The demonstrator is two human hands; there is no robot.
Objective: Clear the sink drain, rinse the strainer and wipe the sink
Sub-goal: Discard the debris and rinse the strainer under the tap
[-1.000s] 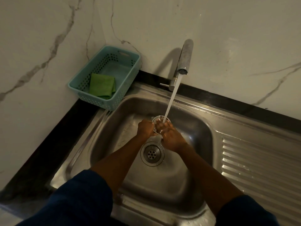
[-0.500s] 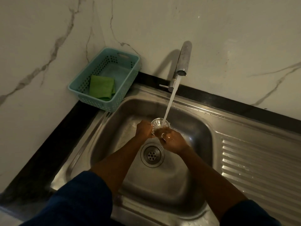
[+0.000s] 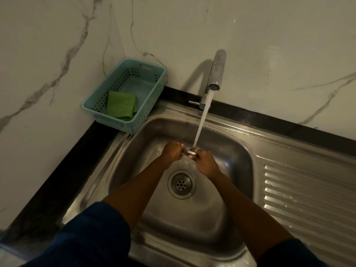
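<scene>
Both hands hold the small metal strainer (image 3: 189, 151) under the running water, above the back of the steel sink basin (image 3: 238, 157). My left hand (image 3: 173, 151) grips its left side and my right hand (image 3: 205, 162) its right side. Only a thin edge of the strainer shows between the fingers. The tap (image 3: 216, 74) pours a steady stream onto it. The open drain (image 3: 181, 184) lies just below my hands, with no strainer in it.
A teal perforated basket (image 3: 152, 105) stands at the sink's back left corner with a folded green cloth (image 3: 121, 106) inside. A ribbed steel drainboard (image 3: 308, 199) stretches to the right. Marble walls close off the back and left.
The strainer has turned from rim-up to nearly edge-on between my fingers. My hands stay under the stream, and the view has shifted slightly.
</scene>
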